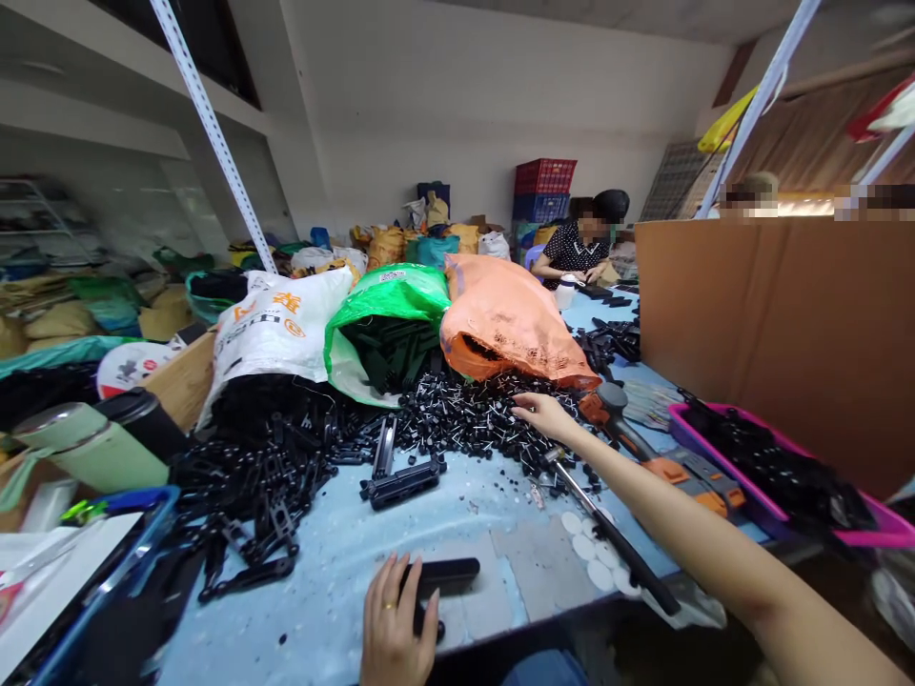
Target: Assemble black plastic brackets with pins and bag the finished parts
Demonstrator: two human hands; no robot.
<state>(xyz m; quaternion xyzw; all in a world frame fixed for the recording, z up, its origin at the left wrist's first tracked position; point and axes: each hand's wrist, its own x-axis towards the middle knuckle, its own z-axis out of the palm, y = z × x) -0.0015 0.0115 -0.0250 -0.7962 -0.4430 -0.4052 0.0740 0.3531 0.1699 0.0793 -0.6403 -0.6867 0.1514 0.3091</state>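
My left hand (398,624) rests at the table's front edge, its fingers over the left end of a black plastic part (454,572). A ring is on one finger. Farther back, my right hand (547,415) reaches to the right side of a pile of small black-headed screws (457,414), thumb and fingers apart at the pile's surface; nothing shows between them. An assembled black part (404,483) lies in the middle of the table, left of the pile. A hammer (615,534) lies below my right forearm.
White (286,314), green (390,286) and orange (500,310) sacks stand behind the pile. Black links (264,505) lie left. At right are an orange power tool (679,472), a pink tray (872,524) and cardboard (772,324). A person (579,250) sits behind.
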